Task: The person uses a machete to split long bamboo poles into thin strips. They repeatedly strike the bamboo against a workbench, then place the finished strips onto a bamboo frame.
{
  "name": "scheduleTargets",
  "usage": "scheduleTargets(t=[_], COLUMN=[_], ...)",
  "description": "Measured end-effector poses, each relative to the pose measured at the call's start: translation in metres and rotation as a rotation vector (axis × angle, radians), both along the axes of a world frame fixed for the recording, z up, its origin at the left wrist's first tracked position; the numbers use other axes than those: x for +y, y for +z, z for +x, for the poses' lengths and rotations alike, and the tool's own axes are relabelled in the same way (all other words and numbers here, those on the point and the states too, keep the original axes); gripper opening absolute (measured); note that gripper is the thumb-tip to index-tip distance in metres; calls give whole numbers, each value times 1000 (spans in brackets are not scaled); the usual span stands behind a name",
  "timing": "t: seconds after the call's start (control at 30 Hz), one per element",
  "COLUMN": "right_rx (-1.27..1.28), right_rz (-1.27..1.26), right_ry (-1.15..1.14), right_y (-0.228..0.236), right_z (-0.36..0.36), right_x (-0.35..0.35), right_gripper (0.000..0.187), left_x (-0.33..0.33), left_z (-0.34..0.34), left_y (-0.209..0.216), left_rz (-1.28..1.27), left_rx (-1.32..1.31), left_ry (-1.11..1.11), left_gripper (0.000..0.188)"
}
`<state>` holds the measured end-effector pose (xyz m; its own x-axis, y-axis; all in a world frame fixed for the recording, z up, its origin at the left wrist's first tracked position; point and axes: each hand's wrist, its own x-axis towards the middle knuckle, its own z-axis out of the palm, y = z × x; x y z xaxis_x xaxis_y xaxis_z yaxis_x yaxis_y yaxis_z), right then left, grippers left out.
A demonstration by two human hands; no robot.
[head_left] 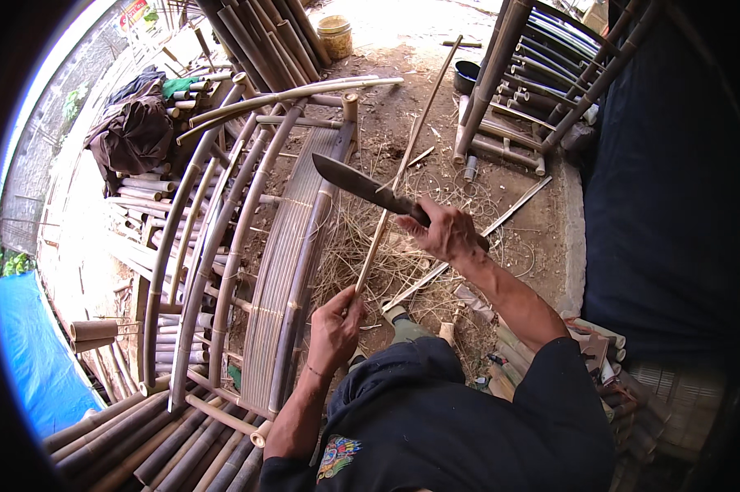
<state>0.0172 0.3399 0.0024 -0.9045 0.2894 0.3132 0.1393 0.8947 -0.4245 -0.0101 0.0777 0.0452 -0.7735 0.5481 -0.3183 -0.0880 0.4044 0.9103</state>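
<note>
My right hand (445, 232) is wrapped round the handle of a machete (355, 181), whose broad dark blade points up and to the left. The blade's base lies across a long thin bamboo strip (421, 120); I cannot tell whether it touches the strip. Closed on the strip's near end is my left hand (334, 326). From there the strip runs away from me and slightly right, over the dirt floor. A bamboo bench (284, 271) with a slatted seat and curved rails stands just left of my left hand.
Thin shavings (349, 254) litter the ground before me. Another pale split strip (476, 242) lies to the right. Bamboo poles (198, 447) are stacked at the lower left. A bamboo frame (517, 98) stands far right, a yellowish bucket (335, 37) at the back, and dark cloth (657, 213) hangs at right.
</note>
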Motion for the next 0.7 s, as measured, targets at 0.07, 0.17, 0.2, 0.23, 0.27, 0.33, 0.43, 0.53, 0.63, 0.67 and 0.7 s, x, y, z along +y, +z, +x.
scheduleTargets(t=[0.07, 0.17, 0.2, 0.23, 0.27, 0.33, 0.43, 0.53, 0.63, 0.67, 0.7], right_rx=[-2, -13, -50, 62, 71, -34, -136, -223, -152, -121, -94], right_rz=[55, 22, 6, 126, 112, 2, -34, -94, 15, 54, -61], right_ry=[71, -12, -56, -36, -59, -146, -285, -370, -345, -333, -435], right_y=[-7, -23, -25, -26, -29, -32, -19, -12, -11, -11, -14], right_z=[6, -5, -8, -11, -12, -10, -12, -11, -21, -25, -28], right_x=[-7, 25, 40, 51, 67, 88, 136, 186, 214, 221, 238], right_gripper=[65, 63, 62, 63, 64, 67, 71, 75, 78, 78, 80], left_x=[-6, -17, -23, -30, -36, -58, -94, -130, -150, -146, -141], left_z=[5, 15, 20, 26, 30, 42, 64, 86, 106, 108, 107], left_y=[-7, -7, -8, -7, -5, -6, 10, 13, 15, 24, 34], left_rz=[14, 21, 12, 3, -52, -74, -161, -203, -125, -149, -174], left_rx=[21, 47, 51, 55, 33, 1, -29, -28, -52, -144, -229], left_ry=[-3, -8, -12, -15, -32, -53, -114, -104, -68, 4, 71], left_gripper=[24, 24, 23, 23, 22, 20, 19, 19, 22, 22, 23])
